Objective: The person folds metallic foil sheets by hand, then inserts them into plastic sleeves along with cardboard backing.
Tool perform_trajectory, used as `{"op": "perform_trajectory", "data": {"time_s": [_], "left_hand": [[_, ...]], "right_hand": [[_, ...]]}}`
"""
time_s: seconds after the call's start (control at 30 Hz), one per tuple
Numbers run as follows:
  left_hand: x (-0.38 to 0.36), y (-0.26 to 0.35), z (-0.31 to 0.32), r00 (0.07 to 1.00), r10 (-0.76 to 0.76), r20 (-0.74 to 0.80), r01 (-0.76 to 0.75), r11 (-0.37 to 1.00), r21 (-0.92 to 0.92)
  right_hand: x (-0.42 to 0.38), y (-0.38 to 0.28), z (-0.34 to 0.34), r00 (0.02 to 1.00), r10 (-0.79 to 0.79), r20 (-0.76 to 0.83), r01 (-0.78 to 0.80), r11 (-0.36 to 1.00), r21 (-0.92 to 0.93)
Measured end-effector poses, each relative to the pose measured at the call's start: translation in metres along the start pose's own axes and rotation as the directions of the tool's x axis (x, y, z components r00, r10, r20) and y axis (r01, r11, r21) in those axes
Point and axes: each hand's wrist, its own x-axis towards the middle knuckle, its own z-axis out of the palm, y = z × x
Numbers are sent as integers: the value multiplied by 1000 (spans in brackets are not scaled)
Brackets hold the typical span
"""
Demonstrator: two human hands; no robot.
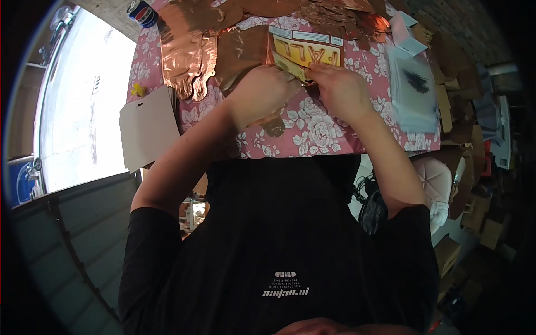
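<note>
A flat printed package (314,51) with big golden letters, FALL, on its front lies at the far middle of the table. My left hand (265,92) is closed at its near left corner, its fingertips partly hidden beside a folded yellow flap. My right hand (341,92) pinches the package's near edge with bent fingers. Copper-coloured foil, like flat foil balloons (190,58), spreads to the left and behind. Another brown foil piece (240,53) touches the package's left side. A small foil end (273,126) shows below my left hand.
A pink flowered cloth (324,131) covers the table. Pale cards (148,129) are stacked at the left edge, with a blue can (142,14) at the far left corner. Clear plastic bags (413,92) and an open white box (409,33) lie on the right.
</note>
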Motion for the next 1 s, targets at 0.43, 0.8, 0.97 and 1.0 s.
{"op": "perform_trajectory", "data": {"time_s": [0.43,0.8,0.97,1.0], "left_hand": [[13,4,-28,953,-112,-281,92,992,-86],[9,-4,-8,977,-204,57,207,977,-45],[11,-5,-5,973,-211,98,216,975,-48],[10,-5,-3,977,-200,69,204,978,-53]], "right_hand": [[5,-19,-11,988,48,146,-39,997,-63],[35,9,-23,961,55,272,-82,992,91],[107,72,4,972,64,226,-126,954,272],[117,79,7,973,62,223,-124,954,274]]}}
